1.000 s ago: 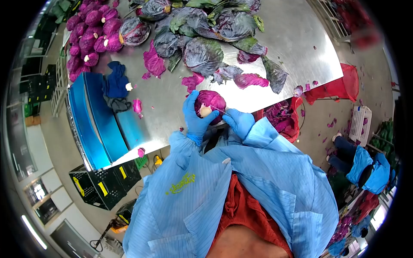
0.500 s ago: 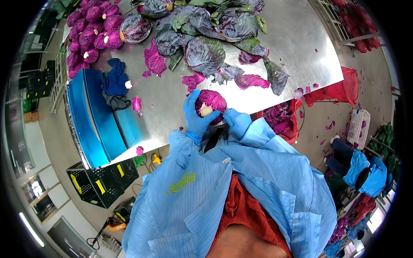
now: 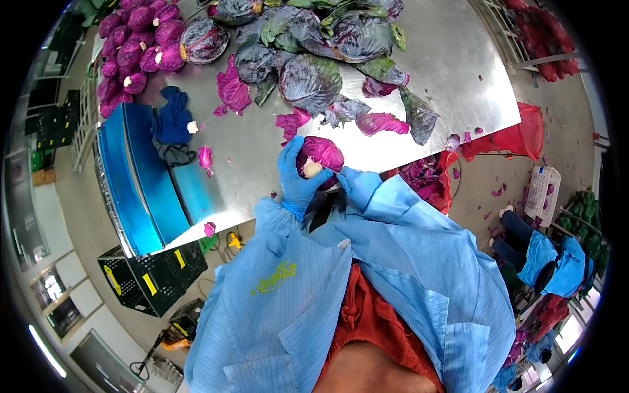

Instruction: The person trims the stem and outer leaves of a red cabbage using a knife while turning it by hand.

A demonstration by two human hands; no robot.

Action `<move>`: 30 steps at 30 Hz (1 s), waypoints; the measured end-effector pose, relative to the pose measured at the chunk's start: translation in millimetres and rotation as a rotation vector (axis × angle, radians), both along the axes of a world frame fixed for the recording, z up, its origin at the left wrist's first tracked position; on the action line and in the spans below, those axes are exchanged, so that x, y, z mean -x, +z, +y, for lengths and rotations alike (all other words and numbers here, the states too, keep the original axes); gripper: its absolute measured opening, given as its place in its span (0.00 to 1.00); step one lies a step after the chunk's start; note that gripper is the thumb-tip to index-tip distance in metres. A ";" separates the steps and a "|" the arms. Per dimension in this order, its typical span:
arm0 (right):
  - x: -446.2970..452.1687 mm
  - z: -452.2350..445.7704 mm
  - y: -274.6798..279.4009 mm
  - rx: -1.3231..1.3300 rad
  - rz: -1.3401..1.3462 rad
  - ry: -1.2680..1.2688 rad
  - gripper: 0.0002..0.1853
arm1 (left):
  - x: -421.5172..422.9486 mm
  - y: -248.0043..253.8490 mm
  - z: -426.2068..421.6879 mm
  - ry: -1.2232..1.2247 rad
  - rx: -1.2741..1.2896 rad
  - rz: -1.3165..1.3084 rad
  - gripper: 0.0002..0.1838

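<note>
A trimmed red cabbage (image 3: 323, 150) with a pale cut stem end is held at the table's near edge. Gloved in blue, my left hand (image 3: 296, 175) wraps around its left side, thumb across the front by the stem. My right hand (image 3: 356, 184), also gloved, is closed just right of the cabbage. From its fingers a thin knife seems to point at the stem; most of it is hidden. Purple leaf pieces (image 3: 291, 122) lie beyond the cabbage, near untrimmed cabbages (image 3: 310, 82) with dark outer leaves.
Trimmed cabbages (image 3: 141, 42) are piled at the back left of the metal table (image 3: 246, 154). A blue box-like stand (image 3: 141, 177) and dark blue cloth (image 3: 171, 118) sit at left. Leaves fill a red net bag (image 3: 427, 178) at right. Black crates (image 3: 154, 278) stand below; another person (image 3: 547, 259) is far right.
Both hands stay on or beside the cabbage, with hardly any change in their pose. The whole view has shifted slightly.
</note>
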State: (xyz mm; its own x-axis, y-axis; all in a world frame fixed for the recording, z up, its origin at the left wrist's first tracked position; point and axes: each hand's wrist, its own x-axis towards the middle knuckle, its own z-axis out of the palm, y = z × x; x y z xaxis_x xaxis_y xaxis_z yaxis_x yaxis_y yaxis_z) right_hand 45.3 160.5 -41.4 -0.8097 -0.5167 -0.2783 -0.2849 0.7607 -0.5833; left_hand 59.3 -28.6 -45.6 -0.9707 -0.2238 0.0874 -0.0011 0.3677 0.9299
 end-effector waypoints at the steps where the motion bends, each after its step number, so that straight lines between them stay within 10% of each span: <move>1: 1.3 0.6 2.0 0.016 0.011 0.006 0.13 | 0.6 0.0 0.7 0.003 0.010 0.004 0.49; 30: 5.7 -7.4 17.5 -0.080 0.077 -0.146 0.15 | 13.0 0.6 19.6 0.196 0.174 0.021 0.46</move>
State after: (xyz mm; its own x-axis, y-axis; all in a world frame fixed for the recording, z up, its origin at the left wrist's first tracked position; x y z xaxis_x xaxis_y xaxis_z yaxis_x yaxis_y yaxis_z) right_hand 39.6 153.1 -23.9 -0.8950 -0.3709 -0.2479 -0.2098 0.8403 -0.4998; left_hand 46.4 -9.0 -45.0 -0.9079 -0.3873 0.1604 -0.0695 0.5165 0.8535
